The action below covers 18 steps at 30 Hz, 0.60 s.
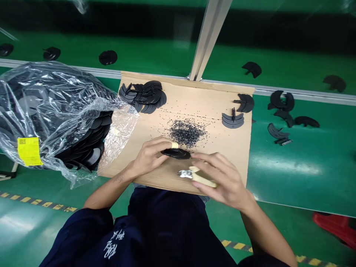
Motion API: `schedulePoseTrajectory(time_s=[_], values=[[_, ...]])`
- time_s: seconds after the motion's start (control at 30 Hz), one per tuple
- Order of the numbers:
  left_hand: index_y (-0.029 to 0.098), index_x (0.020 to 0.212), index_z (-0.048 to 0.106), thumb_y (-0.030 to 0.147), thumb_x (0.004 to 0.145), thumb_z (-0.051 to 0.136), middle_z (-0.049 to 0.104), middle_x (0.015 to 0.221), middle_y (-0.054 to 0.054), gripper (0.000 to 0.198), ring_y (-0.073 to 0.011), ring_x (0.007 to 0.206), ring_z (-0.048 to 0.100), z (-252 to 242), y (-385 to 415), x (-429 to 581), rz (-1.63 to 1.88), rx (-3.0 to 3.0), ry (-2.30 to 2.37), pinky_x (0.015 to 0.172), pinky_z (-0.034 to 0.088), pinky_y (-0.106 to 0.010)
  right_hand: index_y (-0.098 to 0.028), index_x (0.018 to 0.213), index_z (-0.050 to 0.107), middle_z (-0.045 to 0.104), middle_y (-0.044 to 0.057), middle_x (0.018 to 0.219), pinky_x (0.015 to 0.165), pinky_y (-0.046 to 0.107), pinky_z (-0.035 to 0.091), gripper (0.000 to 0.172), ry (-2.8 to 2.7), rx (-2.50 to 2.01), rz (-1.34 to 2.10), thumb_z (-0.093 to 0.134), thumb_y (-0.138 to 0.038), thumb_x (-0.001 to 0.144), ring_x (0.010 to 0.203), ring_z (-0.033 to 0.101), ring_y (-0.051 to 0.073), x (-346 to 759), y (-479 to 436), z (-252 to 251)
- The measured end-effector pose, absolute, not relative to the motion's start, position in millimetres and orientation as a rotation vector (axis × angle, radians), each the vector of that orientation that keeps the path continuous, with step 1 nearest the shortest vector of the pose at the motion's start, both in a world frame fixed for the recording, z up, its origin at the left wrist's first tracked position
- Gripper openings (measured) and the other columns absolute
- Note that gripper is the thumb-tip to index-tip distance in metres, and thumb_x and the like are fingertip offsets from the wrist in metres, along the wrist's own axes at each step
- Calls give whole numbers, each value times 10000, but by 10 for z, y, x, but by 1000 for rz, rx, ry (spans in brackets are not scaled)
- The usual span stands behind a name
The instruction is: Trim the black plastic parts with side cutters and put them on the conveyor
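Observation:
My left hand [148, 155] pinches a black curved plastic part [177, 153] above the cardboard sheet [194, 100]; its index finger carries a strip of tape. My right hand [219, 178] is closed round a small cutter with a pale yellow handle [200, 178], whose metal tip [184, 173] sits just below the part. A heap of tiny black trimmings [187, 131] lies on the cardboard right behind the part.
A clear plastic bag [52, 111] full of black parts lies at left. Fanned black parts [143, 96] sit at the cardboard's back left, smaller stacks [233, 120] at its right. More parts [280, 115] lie on the green belt, beyond a metal rail [207, 37].

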<state>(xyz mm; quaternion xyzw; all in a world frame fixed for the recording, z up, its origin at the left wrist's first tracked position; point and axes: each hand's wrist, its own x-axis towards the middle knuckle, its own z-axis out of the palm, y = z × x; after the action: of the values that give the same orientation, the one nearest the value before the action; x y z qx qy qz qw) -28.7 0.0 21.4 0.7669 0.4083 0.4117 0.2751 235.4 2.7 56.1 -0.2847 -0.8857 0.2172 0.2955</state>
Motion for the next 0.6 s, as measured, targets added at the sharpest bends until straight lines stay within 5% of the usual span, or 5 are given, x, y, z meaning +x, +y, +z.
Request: schedulePoseTrajectory(time_s=[0.17, 0.6], values=[[190, 1102, 775, 146, 910, 711, 794, 1007, -67, 207, -145, 904, 757, 173, -23, -260, 1104, 1720, 1079, 778, 618, -221, -178, 1263, 648, 748, 150, 1150, 828, 432, 578, 369, -2137, -889, 650, 735, -267, 915, 1010, 715, 271, 2458, 194, 425], [175, 1041, 802, 268, 882, 791, 818, 928, -84, 185, -150, 792, 788, 128, -38, -154, 1213, 1599, 1052, 691, 649, -202, -143, 1367, 585, 719, 167, 1155, 819, 435, 591, 520, -2274, -735, 616, 670, -452, 959, 1025, 677, 274, 2374, 325, 223]])
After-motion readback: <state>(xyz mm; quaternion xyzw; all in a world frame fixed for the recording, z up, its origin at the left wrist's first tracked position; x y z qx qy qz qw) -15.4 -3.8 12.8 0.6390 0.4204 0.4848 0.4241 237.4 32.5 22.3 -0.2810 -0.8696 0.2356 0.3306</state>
